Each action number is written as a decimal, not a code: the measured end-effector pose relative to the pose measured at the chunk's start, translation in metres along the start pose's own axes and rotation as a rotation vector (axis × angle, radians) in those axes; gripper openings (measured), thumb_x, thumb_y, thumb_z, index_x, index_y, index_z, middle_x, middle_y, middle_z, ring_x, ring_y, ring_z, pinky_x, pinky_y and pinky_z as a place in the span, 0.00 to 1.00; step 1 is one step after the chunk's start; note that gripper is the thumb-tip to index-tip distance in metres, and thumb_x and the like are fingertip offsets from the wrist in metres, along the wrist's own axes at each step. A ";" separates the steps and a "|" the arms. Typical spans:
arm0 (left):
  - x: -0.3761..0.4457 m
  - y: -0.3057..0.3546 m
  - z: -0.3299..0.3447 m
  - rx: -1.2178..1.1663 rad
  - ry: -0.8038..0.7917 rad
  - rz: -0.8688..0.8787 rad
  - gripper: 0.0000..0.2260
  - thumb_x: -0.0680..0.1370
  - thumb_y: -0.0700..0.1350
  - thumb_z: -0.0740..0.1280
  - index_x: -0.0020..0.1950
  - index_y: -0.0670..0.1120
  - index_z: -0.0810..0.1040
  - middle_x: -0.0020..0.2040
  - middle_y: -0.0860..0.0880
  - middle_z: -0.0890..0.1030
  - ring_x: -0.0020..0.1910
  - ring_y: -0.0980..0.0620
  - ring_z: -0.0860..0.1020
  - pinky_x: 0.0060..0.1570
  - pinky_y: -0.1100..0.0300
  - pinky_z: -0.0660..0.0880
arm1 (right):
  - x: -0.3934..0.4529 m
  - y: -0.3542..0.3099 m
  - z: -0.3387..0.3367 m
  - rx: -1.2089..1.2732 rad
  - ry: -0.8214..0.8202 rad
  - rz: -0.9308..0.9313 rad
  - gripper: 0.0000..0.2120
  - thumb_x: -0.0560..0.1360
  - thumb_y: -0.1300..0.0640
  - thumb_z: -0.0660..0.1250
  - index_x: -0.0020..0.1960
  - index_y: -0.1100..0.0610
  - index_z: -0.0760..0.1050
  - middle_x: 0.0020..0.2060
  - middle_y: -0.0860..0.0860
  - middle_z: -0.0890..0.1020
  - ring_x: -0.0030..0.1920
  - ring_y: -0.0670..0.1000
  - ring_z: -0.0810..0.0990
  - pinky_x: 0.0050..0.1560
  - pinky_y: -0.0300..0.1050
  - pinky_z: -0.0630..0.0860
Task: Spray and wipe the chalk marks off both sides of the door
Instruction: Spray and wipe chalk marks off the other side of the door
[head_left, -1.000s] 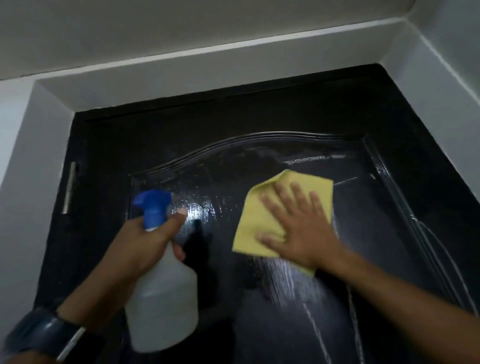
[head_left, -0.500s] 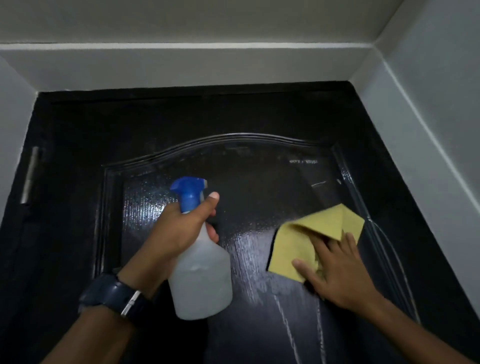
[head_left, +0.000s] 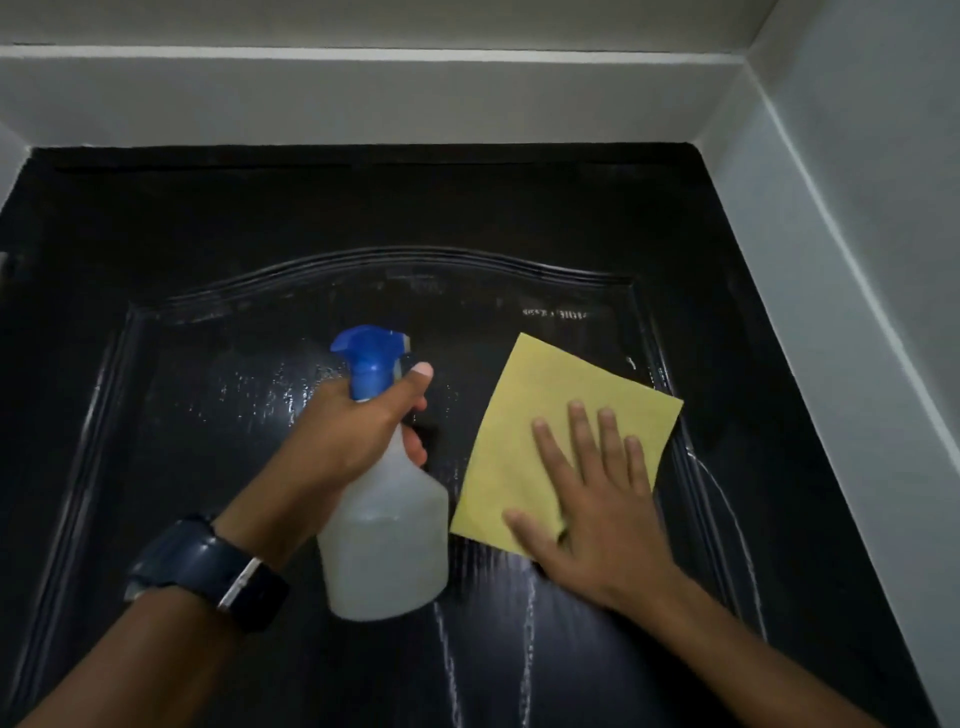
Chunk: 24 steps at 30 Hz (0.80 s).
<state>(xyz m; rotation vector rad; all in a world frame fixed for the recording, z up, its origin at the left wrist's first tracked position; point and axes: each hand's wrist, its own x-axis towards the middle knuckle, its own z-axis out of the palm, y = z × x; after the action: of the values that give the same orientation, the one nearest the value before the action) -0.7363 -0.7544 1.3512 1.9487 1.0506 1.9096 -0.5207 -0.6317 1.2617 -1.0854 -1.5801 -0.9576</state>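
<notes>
A glossy black door (head_left: 218, 218) with an arched raised panel fills the view, wet and streaked in the middle. My left hand (head_left: 348, 431) grips the neck of a translucent spray bottle (head_left: 387, 540) with a blue trigger head, held in front of the panel. My right hand (head_left: 597, 499) presses flat, fingers spread, on a yellow cloth (head_left: 540, 415) against the panel's right side. White chalk marks (head_left: 553, 313) show near the panel's top right, a chalk curve (head_left: 737, 525) runs down the right edge, and two chalk lines (head_left: 527, 649) trail below the cloth.
A white door frame (head_left: 363, 98) runs above the door and a white wall (head_left: 857, 260) slants close on the right. A dark wristwatch (head_left: 208, 569) sits on my left wrist.
My right hand slid the cloth from the panel's middle to its right edge, then up, and the cloth now lies flatter and unfolded. The bottle stayed in my left hand.
</notes>
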 end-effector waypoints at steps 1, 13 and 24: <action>-0.001 0.001 0.004 0.015 0.004 0.001 0.18 0.77 0.58 0.68 0.50 0.43 0.81 0.30 0.44 0.81 0.34 0.46 0.83 0.38 0.54 0.80 | 0.016 0.001 -0.001 0.007 -0.021 -0.002 0.43 0.75 0.24 0.47 0.81 0.42 0.38 0.80 0.55 0.35 0.78 0.60 0.29 0.77 0.65 0.36; -0.012 -0.007 0.032 0.066 0.043 0.012 0.18 0.76 0.58 0.69 0.48 0.43 0.82 0.31 0.42 0.82 0.36 0.42 0.84 0.47 0.48 0.80 | 0.101 0.024 -0.009 0.048 0.158 0.017 0.40 0.79 0.28 0.44 0.83 0.50 0.43 0.82 0.55 0.43 0.81 0.56 0.39 0.79 0.59 0.42; -0.007 -0.004 0.043 0.045 -0.028 0.040 0.19 0.75 0.61 0.69 0.46 0.45 0.83 0.32 0.42 0.83 0.40 0.39 0.85 0.51 0.44 0.80 | 0.144 0.058 -0.035 0.087 0.074 0.209 0.49 0.74 0.23 0.46 0.82 0.56 0.47 0.81 0.62 0.49 0.81 0.59 0.43 0.78 0.60 0.36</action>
<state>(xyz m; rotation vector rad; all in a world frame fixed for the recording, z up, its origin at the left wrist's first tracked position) -0.6962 -0.7415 1.3378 2.0295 1.0638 1.8885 -0.4772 -0.6182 1.4137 -1.1171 -1.4041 -0.7729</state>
